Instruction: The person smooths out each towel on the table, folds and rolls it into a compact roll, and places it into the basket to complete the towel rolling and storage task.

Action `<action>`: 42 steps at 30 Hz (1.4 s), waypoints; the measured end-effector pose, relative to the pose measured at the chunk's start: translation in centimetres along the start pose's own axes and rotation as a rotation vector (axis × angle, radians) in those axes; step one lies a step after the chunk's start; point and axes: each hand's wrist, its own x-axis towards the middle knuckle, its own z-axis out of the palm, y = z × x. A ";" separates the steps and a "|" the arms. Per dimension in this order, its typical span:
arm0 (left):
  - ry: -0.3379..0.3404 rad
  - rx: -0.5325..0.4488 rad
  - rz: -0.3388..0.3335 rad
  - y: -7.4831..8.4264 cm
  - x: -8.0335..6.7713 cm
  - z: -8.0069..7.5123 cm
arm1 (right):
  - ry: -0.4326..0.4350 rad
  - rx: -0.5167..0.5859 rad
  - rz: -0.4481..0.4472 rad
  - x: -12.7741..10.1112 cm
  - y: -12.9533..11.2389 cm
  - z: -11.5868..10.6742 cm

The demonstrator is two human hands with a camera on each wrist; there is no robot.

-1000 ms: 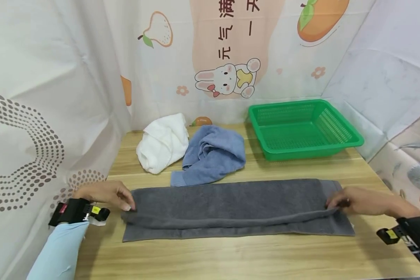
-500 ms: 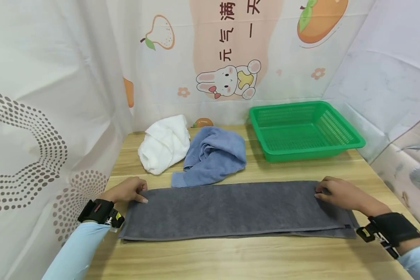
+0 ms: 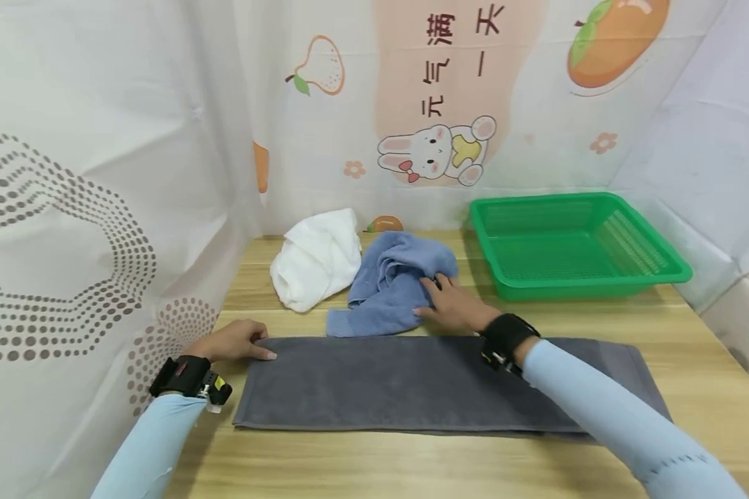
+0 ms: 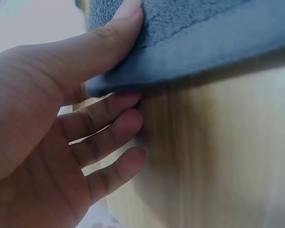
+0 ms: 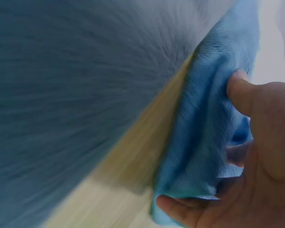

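The blue towel (image 3: pixel 397 283) lay crumpled just behind the folded grey towel (image 3: pixel 412 381), touching its far edge. The right hand (image 3: pixel 452 305) reached across the grey towel with the forearm stretched diagonally over it, palm down on the blue towel's right side. Its grip was grasping the blue towel: in the right wrist view the thumb (image 5: pixel 242 92) pressed into the cloth from above while a finger curled under the bunched fabric (image 5: pixel 204 142), something the head view hid under the back of the hand.

The left hand (image 3: pixel 234 341) sat at the grey towel's left far corner, wrist low on the tabletop (image 3: pixel 412 464). In the head view it only seemed to rest on the corner; the left wrist view showed the thumb (image 4: pixel 99 47) on top of the grey hem (image 4: pixel 194 52) and the index finger beneath it, so this grip pinched the corner, the other fingers hanging loose over the wood.

A white towel (image 3: pixel 317 260) lay bunched behind the grey towel's left part, just beside the blue one. A green basket (image 3: pixel 577 246) stood behind the grey towel's right part, near the blue towel but apart from it.
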 end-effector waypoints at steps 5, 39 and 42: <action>-0.011 0.014 0.040 2.0 2.0 1.0 | -0.042 -0.117 0.158 4.0 2.5 1.5; -0.140 -0.520 0.371 12.6 7.6 4.2 | -0.015 1.030 0.066 -3.4 -15.0 -5.1; -0.255 -0.516 0.374 12.8 7.9 5.7 | -0.047 1.141 0.092 -4.2 -15.3 -7.0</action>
